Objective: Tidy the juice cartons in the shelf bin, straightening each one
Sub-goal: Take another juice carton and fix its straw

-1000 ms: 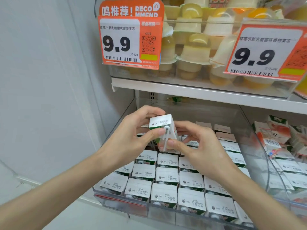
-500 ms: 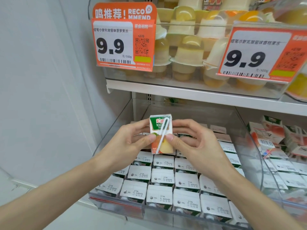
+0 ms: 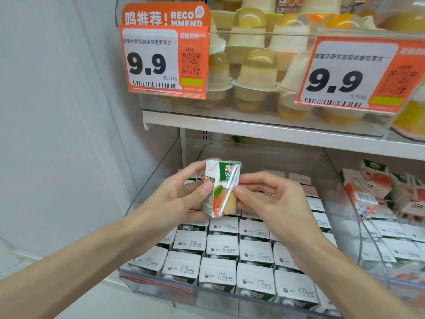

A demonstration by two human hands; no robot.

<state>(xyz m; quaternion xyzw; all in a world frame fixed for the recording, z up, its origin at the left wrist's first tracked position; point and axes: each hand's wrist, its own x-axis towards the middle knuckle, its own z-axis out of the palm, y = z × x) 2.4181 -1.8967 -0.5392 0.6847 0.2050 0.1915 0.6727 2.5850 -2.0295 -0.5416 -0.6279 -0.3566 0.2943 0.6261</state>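
Head: carton (image 3: 221, 180) between both hands (image 3: 181, 201) (image 3: 273, 203)

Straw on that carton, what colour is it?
White. The straw on the juice carton shows best in the head view.

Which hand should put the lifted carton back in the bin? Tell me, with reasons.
Left, probably. The left hand wraps the juice carton, thumb on its front and fingers behind, so it could carry it alone. The right hand only pinches the edge beside the straw.
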